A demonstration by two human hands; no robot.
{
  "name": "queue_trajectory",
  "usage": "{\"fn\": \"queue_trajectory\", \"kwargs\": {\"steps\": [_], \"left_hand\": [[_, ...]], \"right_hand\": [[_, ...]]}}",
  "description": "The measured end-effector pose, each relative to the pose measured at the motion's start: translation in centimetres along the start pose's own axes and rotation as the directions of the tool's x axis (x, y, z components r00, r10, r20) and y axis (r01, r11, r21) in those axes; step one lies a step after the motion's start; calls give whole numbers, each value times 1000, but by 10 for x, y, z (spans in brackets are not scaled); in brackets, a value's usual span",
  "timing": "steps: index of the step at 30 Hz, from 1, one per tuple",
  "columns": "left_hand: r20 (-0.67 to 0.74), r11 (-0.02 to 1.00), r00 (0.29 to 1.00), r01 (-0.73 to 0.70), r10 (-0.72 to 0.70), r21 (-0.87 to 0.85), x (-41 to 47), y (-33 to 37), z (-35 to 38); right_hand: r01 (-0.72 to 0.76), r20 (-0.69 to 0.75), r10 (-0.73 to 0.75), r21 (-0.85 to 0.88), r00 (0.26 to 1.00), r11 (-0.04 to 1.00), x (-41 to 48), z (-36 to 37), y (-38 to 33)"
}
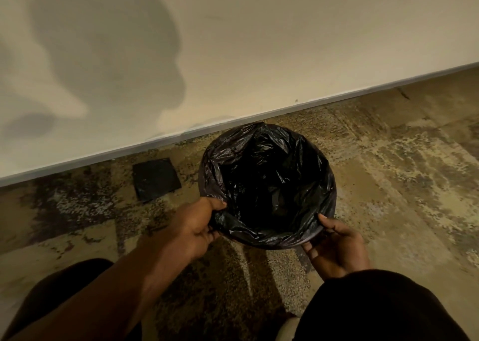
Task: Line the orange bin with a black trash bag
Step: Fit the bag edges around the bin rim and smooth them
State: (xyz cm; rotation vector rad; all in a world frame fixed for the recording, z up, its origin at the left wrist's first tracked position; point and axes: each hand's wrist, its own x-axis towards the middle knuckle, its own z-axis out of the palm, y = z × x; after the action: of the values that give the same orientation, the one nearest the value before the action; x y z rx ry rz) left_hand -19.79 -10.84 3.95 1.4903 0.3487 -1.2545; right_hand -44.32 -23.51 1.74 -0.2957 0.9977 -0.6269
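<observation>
Forearms reach forward, fingers of left hand and right hand pinching the black trash bag.

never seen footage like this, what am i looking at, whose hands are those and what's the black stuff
No machine here: a camera on a person's head looks down at their own hands. The left hand and right hand each grip the near edge of a black trash bag, spread open over a round bin; the bin itself is hidden under it. It stands on a mottled floor by a pale wall. A flat black square lies left of it.
</observation>
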Motion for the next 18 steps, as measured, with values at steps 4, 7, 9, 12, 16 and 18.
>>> {"fn": "queue_trajectory", "kwargs": {"steps": [4, 7, 9, 12, 16, 18], "left_hand": [[-76, 991, 990, -117, 122, 63, 8, -5, 0], [-79, 983, 985, -146, 155, 114, 10, -6, -2], [-68, 980, 985, -147, 157, 133, 9, -5, -2], [-37, 978, 984, -166, 172, 125, 5, -1, -2], [-34, 973, 980, -190, 196, 132, -5, 5, 2], [-62, 974, 979, -186, 195, 129, -7, 5, 3]], "right_hand": [[191, -177, -303, -467, 937, 863, -5, 6, -10], [419, 61, -756, -860, 651, 291, -12, 20, -26], [501, 435, -731, -853, 526, -147, -14, 39, -39], [636, 630, -448, -755, 634, -161, -4, 82, -45], [537, 539, -44, -842, 841, -54, 24, 138, -12], [443, 441, 58, -897, 895, -11, 41, 154, 8]]}}
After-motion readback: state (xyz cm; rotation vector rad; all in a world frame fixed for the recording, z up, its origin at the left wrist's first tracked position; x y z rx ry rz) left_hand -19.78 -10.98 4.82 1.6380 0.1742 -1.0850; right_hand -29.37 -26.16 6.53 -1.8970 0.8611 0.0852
